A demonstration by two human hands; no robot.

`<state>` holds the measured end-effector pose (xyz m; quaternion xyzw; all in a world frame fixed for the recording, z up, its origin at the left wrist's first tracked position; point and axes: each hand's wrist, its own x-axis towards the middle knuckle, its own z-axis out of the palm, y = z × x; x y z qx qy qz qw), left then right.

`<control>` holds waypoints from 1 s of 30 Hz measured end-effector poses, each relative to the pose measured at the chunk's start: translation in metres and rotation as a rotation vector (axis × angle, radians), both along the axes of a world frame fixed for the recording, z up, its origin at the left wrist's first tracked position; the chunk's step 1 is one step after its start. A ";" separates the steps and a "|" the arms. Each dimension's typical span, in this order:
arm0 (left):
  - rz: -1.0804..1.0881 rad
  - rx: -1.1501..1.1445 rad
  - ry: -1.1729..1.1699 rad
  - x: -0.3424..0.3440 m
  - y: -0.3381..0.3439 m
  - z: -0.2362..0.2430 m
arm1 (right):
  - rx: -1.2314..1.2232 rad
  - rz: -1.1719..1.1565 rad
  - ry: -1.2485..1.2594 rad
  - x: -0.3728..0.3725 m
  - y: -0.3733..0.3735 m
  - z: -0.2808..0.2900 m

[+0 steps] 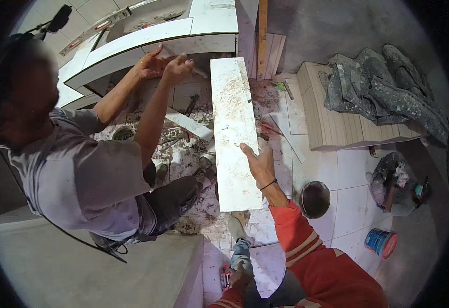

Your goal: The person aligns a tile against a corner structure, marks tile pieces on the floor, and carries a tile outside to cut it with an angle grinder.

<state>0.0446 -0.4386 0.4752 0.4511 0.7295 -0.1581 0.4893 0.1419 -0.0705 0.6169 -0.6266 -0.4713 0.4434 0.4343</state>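
White tile, long and rectangular, smeared with brown dirt: that's the white tile [232, 118] in the middle of the view, held up above the messy floor. The right hand [260, 167], red sleeve, is gripping it by its right edge low down, thumb on the face, fingers hidden behind. The left hand [241, 277] is down by the person's own leg, right beside a small red item [226, 276]; too dark to tell if it's closed on anything.

On the left a co-worker [91, 169] in a grey shirt has both bare hands up by the white-tiled counter [137, 43], near the tile's top end. To the right there's a black bucket [315, 200] on the floor tiles, a blue tub [377, 241] tipped on its side, and a splattered grey tarp [378, 84] slumped over a beige stack [337, 128].
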 end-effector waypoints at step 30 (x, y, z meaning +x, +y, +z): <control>-0.472 0.223 -0.035 -0.002 -0.024 -0.018 | 0.064 -0.093 -0.026 0.017 0.011 -0.003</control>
